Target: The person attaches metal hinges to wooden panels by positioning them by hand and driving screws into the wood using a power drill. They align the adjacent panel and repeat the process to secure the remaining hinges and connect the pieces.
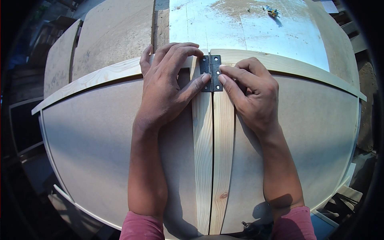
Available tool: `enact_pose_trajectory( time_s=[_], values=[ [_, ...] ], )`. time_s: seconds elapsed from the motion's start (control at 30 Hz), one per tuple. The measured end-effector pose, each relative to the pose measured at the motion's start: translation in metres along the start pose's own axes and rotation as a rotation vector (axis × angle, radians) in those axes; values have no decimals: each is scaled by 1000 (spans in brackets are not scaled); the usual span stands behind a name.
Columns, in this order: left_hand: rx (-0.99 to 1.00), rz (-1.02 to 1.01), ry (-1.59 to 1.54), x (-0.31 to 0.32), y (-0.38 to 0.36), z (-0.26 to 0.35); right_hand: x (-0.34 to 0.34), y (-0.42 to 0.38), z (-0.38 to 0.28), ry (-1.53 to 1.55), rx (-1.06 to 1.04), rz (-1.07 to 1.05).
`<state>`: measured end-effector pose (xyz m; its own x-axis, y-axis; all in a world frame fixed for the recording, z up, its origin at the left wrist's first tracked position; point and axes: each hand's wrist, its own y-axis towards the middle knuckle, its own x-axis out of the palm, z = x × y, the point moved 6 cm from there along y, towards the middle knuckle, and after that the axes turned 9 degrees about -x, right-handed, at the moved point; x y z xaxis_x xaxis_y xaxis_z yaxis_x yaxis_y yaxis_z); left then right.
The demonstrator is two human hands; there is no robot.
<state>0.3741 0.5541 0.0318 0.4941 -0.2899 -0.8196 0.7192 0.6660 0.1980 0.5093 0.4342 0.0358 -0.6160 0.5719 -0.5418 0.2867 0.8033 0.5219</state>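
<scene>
Hinge (215, 66) lies flat near the far end of the seam (213, 160) between two pale wood strips, its long axis parallel to that seam and pointing away from the wearer. One leaf rests on the left strip (203, 140), the other on the right strip (224, 160), with the knuckle line above the joint. The part sits between the two hands, with fingertips of each at its sides, so neither hand is clearly nearer. Left hand (162, 86): thumb and fingers are spread apart; the thumb tip (206, 77) bears on the left leaf from the near left, over or beside the middle hole, while the forefinger tip (199, 53) is at the far left corner. Right hand (256, 92): fingers are curled, with the forefinger (226, 70) and thumb (223, 79) close together at the outer edge of the right leaf, level with its middle hole; whether a small part is pinched between them cannot be told. From the right fingertips, the leaf lies directly to the left, crosswise to its long axis. Three holes of the right leaf are visible, set in line along its length.
</scene>
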Motion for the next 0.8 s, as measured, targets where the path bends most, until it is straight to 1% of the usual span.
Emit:
enact_pose_trajectory(
  time_s=[0.37, 0.8],
  values=[
    [-10, -2, 12, 0, 0, 1, -2, 1, -2, -13, 24, -10],
    [-3, 4, 20, 2, 0, 0, 0, 0, 0, -11, -6, 7]
  ],
)
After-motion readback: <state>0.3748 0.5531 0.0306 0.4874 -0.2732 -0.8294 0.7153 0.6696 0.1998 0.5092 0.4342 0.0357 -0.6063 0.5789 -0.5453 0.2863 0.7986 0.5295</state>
